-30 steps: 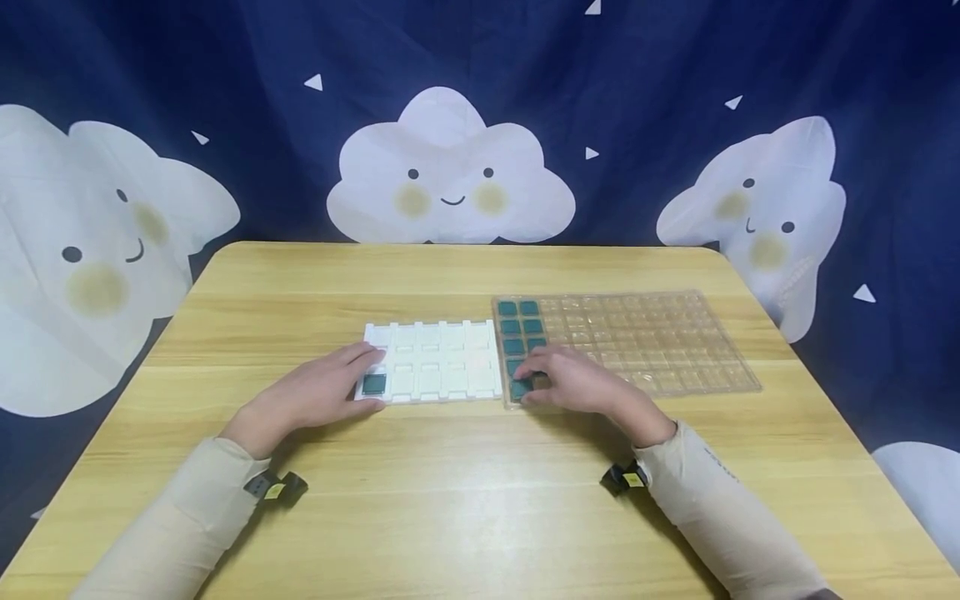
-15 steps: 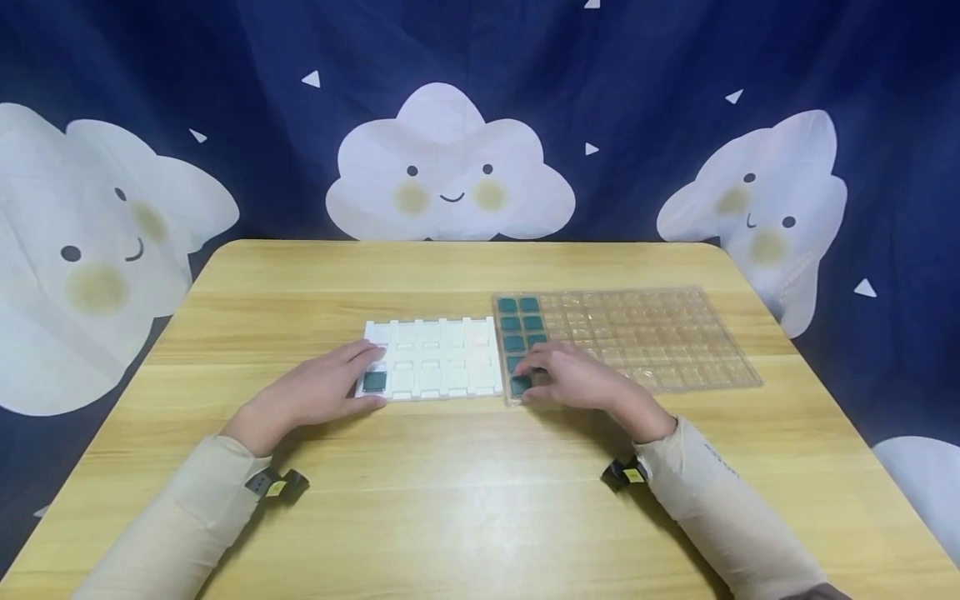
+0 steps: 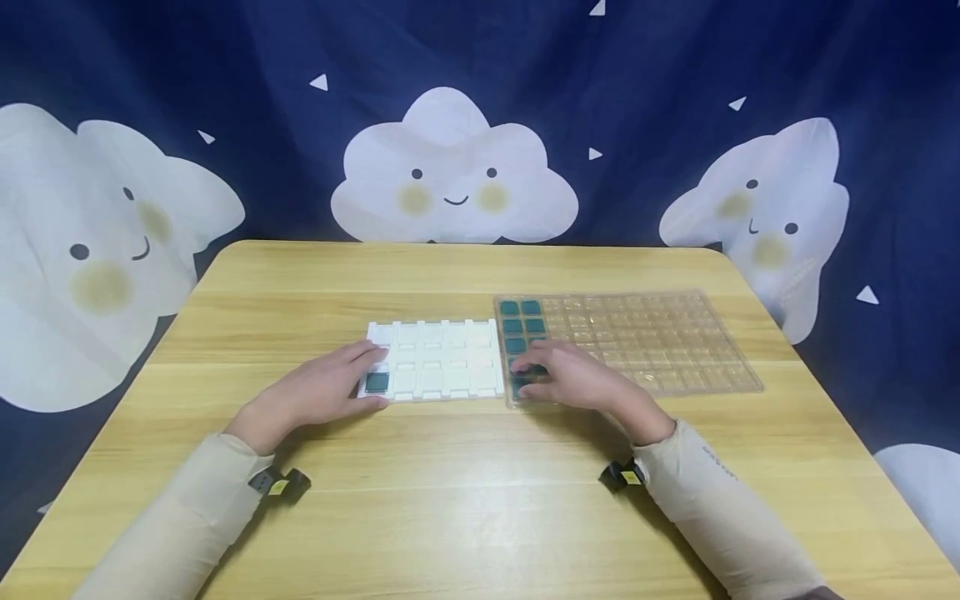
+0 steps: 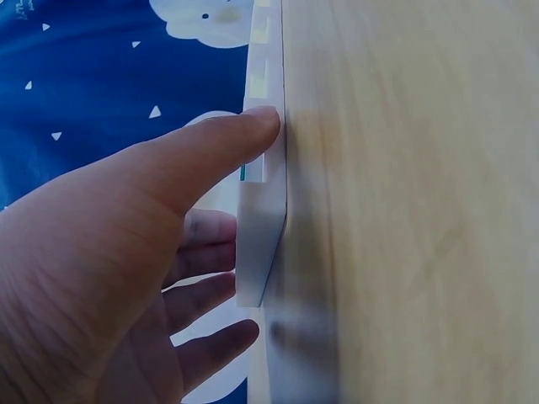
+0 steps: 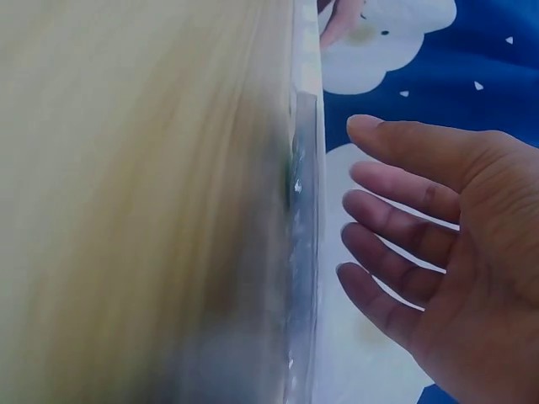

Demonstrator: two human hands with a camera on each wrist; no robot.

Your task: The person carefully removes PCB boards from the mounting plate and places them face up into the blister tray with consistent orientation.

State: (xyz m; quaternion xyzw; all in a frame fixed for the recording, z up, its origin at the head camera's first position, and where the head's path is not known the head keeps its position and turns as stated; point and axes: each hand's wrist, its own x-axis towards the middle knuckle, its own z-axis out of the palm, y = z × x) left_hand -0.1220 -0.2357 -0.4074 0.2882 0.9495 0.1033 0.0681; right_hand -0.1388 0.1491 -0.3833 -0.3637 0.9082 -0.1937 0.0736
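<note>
My left hand (image 3: 318, 387) holds the left end of a white slotted tray (image 3: 442, 358); in the left wrist view the thumb (image 4: 261, 126) presses its near side. A dark green square piece (image 3: 377, 382) lies in the tray's front left slot, between thumb and fingers. Just right of it stands a clear plastic compartment tray (image 3: 637, 342), with dark green squares (image 3: 514, 344) in its leftmost columns. Above that tray's front left corner hovers my right hand (image 3: 573, 375), its fingers relaxed and apart. In the right wrist view, nothing shows between its fingers (image 5: 396, 236). It partly hides the nearest squares.
Both trays lie side by side on a wood-grain table (image 3: 465, 500). A dark blue curtain (image 3: 637, 100) with white cloud prints hangs behind the far table edge. A small black device (image 3: 279, 483) is strapped at each wrist.
My right hand's fingertips have shifted slightly over the front left squares of the clear tray. The left hand stays on the white tray, and the head view has moved a little.
</note>
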